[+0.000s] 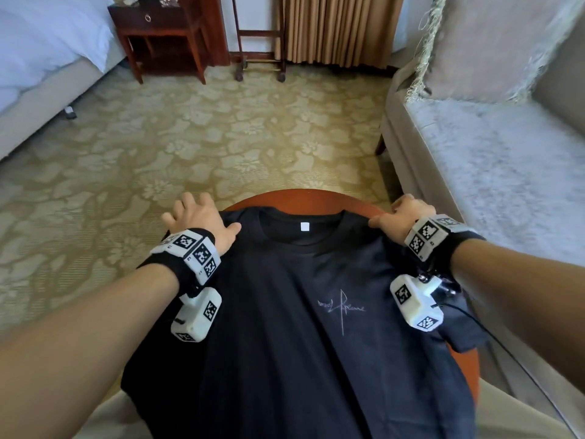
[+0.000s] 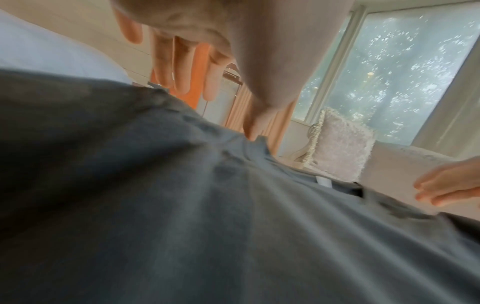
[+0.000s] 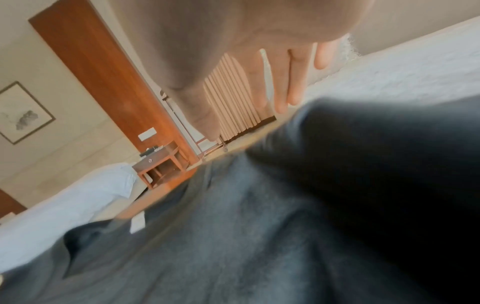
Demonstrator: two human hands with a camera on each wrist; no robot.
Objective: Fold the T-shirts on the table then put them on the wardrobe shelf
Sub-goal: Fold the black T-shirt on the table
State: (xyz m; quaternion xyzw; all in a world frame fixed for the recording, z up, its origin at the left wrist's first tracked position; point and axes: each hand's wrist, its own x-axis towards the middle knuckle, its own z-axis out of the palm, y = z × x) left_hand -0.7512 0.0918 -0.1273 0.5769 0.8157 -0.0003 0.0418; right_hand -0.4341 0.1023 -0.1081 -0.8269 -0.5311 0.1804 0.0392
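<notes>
A black T-shirt [image 1: 300, 312] lies face up and spread over a round wooden table [image 1: 304, 196], collar and white label at the far side. My left hand [image 1: 199, 217] rests at the shirt's left shoulder, fingers straight and spread past the table edge, thumb on the cloth. At the right shoulder lies my right hand [image 1: 402, 213], thumb touching the fabric. The left wrist view shows the left hand [image 2: 207, 61] with its thumb tip down on the shirt [image 2: 207, 205]. In the right wrist view the right hand [image 3: 259, 72] has straight fingers above the shirt [image 3: 259, 226]. Neither hand holds anything.
A pale sofa [image 1: 490, 153] with a fringed cushion stands close on the right. A bed [image 1: 38, 58] is at the far left, with a dark nightstand [image 1: 164, 33], a wheeled wooden rack [image 1: 259, 42] and curtains [image 1: 338, 26] behind. Patterned carpet [image 1: 190, 137] lies beyond the table.
</notes>
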